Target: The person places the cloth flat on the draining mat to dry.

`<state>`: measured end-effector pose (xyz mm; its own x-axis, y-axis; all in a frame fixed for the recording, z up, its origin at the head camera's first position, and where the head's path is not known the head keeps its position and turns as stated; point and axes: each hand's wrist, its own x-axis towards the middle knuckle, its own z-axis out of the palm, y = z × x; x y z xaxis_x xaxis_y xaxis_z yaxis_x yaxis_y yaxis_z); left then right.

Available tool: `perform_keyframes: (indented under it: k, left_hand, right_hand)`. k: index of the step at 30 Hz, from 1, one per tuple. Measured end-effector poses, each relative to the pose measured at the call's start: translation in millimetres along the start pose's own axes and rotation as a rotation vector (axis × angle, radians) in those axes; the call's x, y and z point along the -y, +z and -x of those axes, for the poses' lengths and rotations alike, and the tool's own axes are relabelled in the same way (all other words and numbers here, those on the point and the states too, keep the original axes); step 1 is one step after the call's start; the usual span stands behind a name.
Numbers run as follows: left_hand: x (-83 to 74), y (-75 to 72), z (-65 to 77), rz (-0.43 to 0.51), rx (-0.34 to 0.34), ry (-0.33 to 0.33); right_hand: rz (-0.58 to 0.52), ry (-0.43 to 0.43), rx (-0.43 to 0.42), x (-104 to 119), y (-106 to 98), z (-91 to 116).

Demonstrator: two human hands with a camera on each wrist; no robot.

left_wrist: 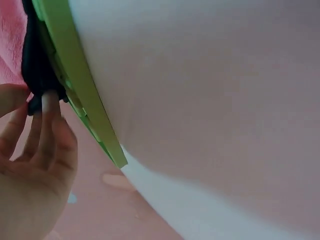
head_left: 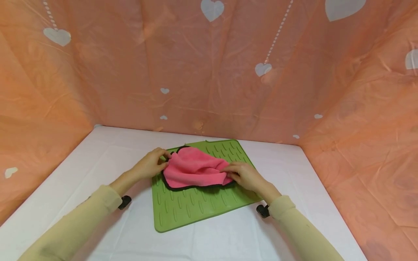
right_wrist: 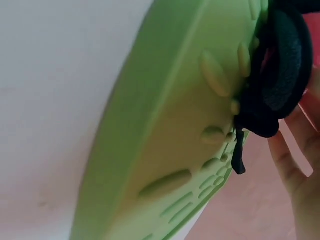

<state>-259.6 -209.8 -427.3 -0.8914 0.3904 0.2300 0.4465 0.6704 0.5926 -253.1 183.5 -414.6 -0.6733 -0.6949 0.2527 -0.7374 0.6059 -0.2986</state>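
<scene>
A pink cloth (head_left: 196, 165) with black edging lies bunched and folded over a green ribbed mat (head_left: 177, 212). At its left end my left hand (head_left: 148, 166) pinches the edge; in the left wrist view the thumb and fingers meet on the black trim (left_wrist: 39, 65). My right hand (head_left: 245, 175) grips the opposite end, thumb under and fingers over the pink fabric. From the right wrist, the black edging (right_wrist: 257, 117) curls up beside the fingers (right_wrist: 290, 160), showing a dark grey underside. Folds hide part of the cloth's right edge.
The mat sits at a slant on a white-covered table (head_left: 130, 232). Orange sheeting (head_left: 209, 79) with white hearts walls in the back and both sides. A small black device (head_left: 125, 202) sits by the left wrist, another (head_left: 262, 211) by the right.
</scene>
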Motion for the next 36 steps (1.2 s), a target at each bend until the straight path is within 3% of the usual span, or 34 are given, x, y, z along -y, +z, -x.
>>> perform_keyframes:
  k: [5, 9, 15, 19, 28, 36]
  left_hand:
    - [-9.7, -1.7, 6.9, -0.134, -0.039, 0.031]
    - [-20.3, -2.2, 13.0, -0.216, -0.053, 0.104]
    - [-30.7, 1.6, 27.8, -0.230, 0.014, 0.218]
    - [-29.4, 3.3, 33.5, -0.238, 0.095, 0.260]
    - [-20.5, 4.1, 35.5, -0.258, 0.218, 0.312]
    - [-15.4, 6.9, 33.5, -0.264, 0.241, 0.328]
  right_hand:
    - [-0.039, 0.016, -0.054, 5.6, -2.9, 7.9]
    - [-0.056, -0.016, -0.139, 9.5, -2.6, 15.0]
    - [-0.055, -0.133, -0.186, 15.9, 2.5, 25.4]
    - [-0.034, -0.174, -0.125, 19.1, 5.6, 29.2]
    - [0.048, -0.120, 0.132, 23.0, 7.1, 25.5]
    - [0.067, -0.166, 0.125, 16.3, 12.0, 21.3]
